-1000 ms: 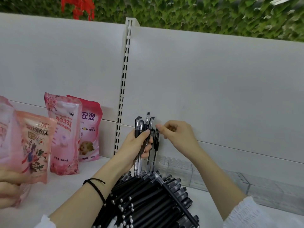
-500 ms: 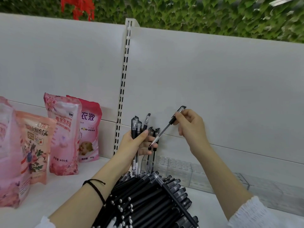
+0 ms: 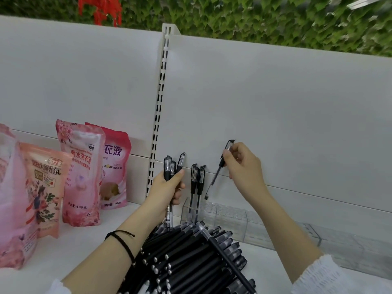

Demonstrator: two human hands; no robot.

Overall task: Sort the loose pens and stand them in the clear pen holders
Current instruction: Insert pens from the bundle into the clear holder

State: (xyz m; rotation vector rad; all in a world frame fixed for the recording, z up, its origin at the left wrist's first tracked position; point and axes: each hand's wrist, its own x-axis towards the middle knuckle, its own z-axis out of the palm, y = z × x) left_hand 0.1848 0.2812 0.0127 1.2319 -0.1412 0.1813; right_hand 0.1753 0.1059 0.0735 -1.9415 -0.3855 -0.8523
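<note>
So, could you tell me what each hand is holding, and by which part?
The left hand grips a bunch of pens around their middles; the right hand pinches a single pen near its upper end.

You stand at a shop display: a white shelf back panel (image 3: 275,102) with a slotted cream upright strip (image 3: 161,102), pink stand-up laundry detergent pouches (image 3: 80,172) standing side by side, a heap of identical black capped pens (image 3: 191,257), and clear plastic pen holders (image 3: 231,219) along the shelf.
</note>
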